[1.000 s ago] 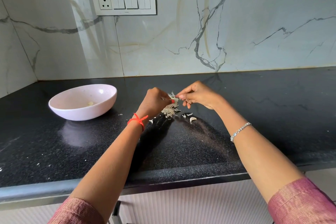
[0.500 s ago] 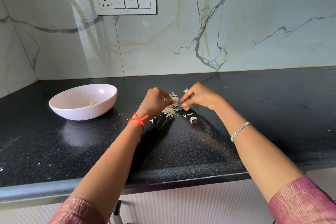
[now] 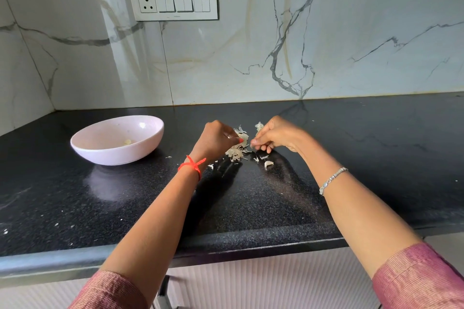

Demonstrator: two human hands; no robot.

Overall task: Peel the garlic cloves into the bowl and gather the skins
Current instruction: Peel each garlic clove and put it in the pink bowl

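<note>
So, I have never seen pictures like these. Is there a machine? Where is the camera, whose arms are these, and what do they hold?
There is no machine here: these are a person's own two arms. The camera is worn on the person's head and looks forward and down, so the arms come in from the bottom edge. The left hand grips a garlic with papery skin on it. The right hand pinches a strip of skin. Below them, loose skins lie on the black countertop. To the left stands a pale bowl with one peeled clove inside.
</note>
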